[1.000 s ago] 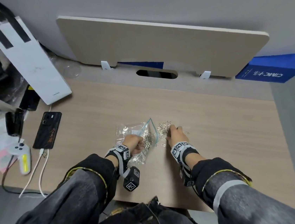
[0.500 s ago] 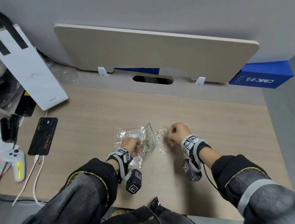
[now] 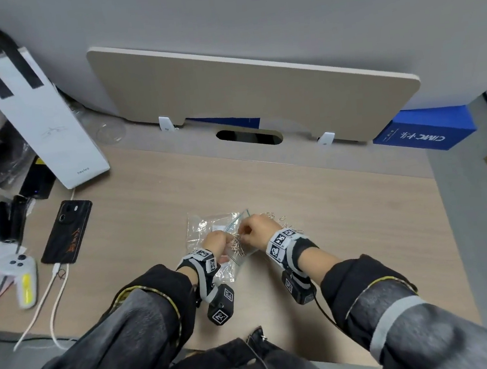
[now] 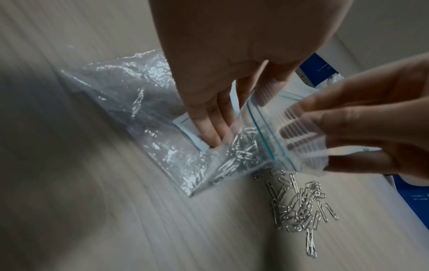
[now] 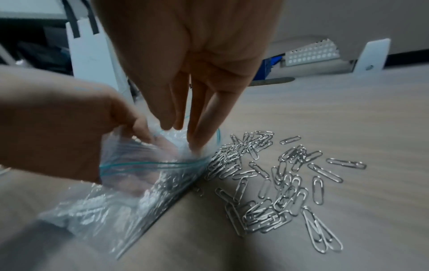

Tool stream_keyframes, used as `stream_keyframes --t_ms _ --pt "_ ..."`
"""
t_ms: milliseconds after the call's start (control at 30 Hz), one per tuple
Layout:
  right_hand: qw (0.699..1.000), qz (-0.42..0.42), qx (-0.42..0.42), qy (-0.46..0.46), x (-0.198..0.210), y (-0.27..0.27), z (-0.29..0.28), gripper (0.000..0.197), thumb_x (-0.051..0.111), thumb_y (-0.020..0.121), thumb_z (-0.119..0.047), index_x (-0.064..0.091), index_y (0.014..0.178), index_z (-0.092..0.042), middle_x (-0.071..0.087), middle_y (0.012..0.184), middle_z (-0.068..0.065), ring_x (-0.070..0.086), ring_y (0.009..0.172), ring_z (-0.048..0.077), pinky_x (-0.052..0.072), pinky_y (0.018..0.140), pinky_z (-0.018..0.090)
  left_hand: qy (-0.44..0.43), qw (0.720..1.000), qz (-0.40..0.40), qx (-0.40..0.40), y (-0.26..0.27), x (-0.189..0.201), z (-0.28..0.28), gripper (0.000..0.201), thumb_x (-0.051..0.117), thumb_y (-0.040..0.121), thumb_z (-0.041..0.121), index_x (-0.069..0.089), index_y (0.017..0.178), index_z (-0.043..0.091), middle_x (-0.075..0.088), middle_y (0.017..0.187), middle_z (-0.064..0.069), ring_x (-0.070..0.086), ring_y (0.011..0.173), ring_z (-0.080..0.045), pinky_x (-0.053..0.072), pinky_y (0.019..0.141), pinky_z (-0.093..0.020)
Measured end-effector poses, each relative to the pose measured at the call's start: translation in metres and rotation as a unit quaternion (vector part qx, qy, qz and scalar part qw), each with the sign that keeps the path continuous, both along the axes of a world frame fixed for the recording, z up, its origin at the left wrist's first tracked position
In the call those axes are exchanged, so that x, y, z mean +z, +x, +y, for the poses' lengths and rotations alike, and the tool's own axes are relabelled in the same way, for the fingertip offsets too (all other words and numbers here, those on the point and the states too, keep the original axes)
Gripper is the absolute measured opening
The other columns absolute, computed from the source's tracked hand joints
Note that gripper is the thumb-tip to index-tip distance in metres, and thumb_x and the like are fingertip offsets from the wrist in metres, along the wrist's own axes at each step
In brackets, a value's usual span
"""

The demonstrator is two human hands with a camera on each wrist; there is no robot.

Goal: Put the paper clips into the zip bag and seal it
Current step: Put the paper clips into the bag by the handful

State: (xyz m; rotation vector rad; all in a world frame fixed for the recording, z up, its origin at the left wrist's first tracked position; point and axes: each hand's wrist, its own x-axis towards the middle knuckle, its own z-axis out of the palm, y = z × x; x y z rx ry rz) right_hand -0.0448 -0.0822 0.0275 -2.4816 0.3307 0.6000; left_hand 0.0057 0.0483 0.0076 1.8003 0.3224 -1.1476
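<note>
A clear zip bag [image 3: 208, 229] with a blue zip line lies on the wooden table [image 3: 346, 218], and several clips [image 4: 243, 150] show through it near its mouth. My left hand [image 3: 220, 241] pinches the bag's rim [image 5: 130, 163] and holds the mouth up. My right hand [image 3: 253, 231] reaches into the mouth, its fingers [image 5: 197, 135] straight and pointing down. I see no clip between them. A loose pile of silver paper clips [image 5: 278, 183] lies on the table just right of the bag, mostly hidden behind my right hand in the head view.
At the left lie a black phone [image 3: 67, 231], a white controller [image 3: 24, 279] and white cables [image 3: 54, 297]. A white paper bag [image 3: 45, 131] stands at the back left. A beige board [image 3: 256, 92] leans at the rear, with a blue box [image 3: 424, 133] at the back right.
My right hand has moved left from the loose pile to the bag's mouth. The left hand has stayed on the bag's rim.
</note>
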Motion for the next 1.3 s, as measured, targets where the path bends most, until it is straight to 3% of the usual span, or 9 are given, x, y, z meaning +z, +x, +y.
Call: stream_keyframes --t_ms 167,367,500,600,733,867,967,1167,1300 --pt "0.988 -0.082 -0.115 -0.067 0.008 -0.001 -0.036 0.024 0.048 0.090 -0.018 0.069 0.101 -0.017 0.071 0.104 0.007 0.065 0.096 0.029 0.052 0.080 0.034 0.008 1.000 -0.010 0.008 0.002 -0.004 0.004 0.024 0.041 0.094 0.007 0.058 0.109 0.000 0.058 0.082 -0.009 0.054 0.057 -0.018 0.050 0.059 -0.029" --pt "0.991 -0.008 -0.005 -0.135 -0.016 -0.010 -0.047 0.026 0.049 0.092 -0.020 0.064 0.113 -0.015 0.056 0.115 0.009 0.054 0.111 0.030 0.049 0.085 0.038 0.022 0.998 -0.013 0.058 0.011 -0.011 0.023 0.026 0.036 0.093 0.006 0.061 0.090 -0.001 0.065 0.091 -0.014 0.059 0.064 -0.022 0.053 0.086 -0.046" --pt "0.988 -0.046 0.088 -0.117 -0.030 -0.003 -0.015 0.026 0.054 0.091 -0.023 0.061 0.114 -0.013 0.051 0.118 0.009 0.049 0.111 0.030 0.045 0.080 0.036 0.033 0.996 -0.021 0.081 0.017 -0.019 0.036 0.021 0.037 0.091 0.000 0.057 0.088 0.002 0.062 0.089 -0.014 0.061 0.063 -0.023 0.055 0.064 -0.040" --pt "0.973 -0.049 0.188 -0.122 -0.037 0.003 0.006 0.034 0.062 0.087 -0.028 0.058 0.115 -0.010 0.048 0.121 0.012 0.047 0.111 0.031 0.045 0.084 0.039 0.046 0.994 -0.019 0.094 0.021 -0.023 0.038 0.018 0.040 0.090 0.001 0.058 0.087 0.003 0.063 0.090 -0.016 0.063 0.066 -0.028 0.058 0.077 -0.047" --pt "0.956 -0.038 0.242 -0.163 -0.047 0.001 0.009 0.038 0.061 0.083 -0.013 0.057 0.120 -0.005 0.047 0.122 0.014 0.044 0.113 0.033 0.047 0.081 0.040 0.064 0.995 -0.040 0.061 0.017 -0.018 0.034 0.018 0.041 0.090 0.001 0.058 0.096 0.001 0.059 0.086 -0.009 0.057 0.056 -0.020 0.042 0.034 -0.019" --pt "0.951 -0.058 0.241 -0.187 -0.049 -0.007 -0.015 0.028 0.074 0.066 -0.001 0.067 0.094 -0.005 0.060 0.103 0.014 0.057 0.096 0.034 0.049 0.060 0.034 0.063 0.995 -0.042 0.066 0.016 -0.015 0.024 0.021 0.037 0.093 0.004 0.056 0.084 0.006 0.058 0.083 -0.008 0.052 0.058 -0.017 0.039 0.044 -0.023" --pt "0.961 -0.075 0.204 -0.172 -0.046 -0.010 -0.035 0.028 0.060 0.076 0.002 0.063 0.103 -0.001 0.056 0.111 0.019 0.053 0.105 0.038 0.051 0.071 0.040 0.059 0.994 -0.032 0.082 0.021 -0.015 0.015 0.022 0.036 0.093 0.004 0.057 0.084 0.005 0.058 0.083 -0.008 0.051 0.059 -0.018 0.041 0.049 -0.025" --pt "0.979 0.015 0.129 -0.154 -0.044 -0.013 -0.049 0.077 0.066 0.078 -0.050 0.031 0.143 -0.026 0.024 0.150 0.007 0.026 0.136 0.034 0.040 0.105 0.044 0.031 0.996 -0.018 0.083 0.022 -0.014 0.012 0.022 0.037 0.092 0.004 0.059 0.094 0.002 0.058 0.084 -0.008 0.054 0.071 -0.019 0.048 0.062 -0.027" --pt "0.974 -0.003 0.152 -0.171 -0.051 -0.024 -0.046 0.068 0.066 0.081 -0.046 0.038 0.137 -0.020 0.031 0.144 0.008 0.032 0.131 0.033 0.045 0.098 0.043 0.033 0.996 -0.016 0.081 0.022 -0.012 0.011 0.022 0.038 0.091 0.005 0.060 0.086 0.005 0.059 0.084 -0.008 0.054 0.074 -0.019 0.048 0.065 -0.028"
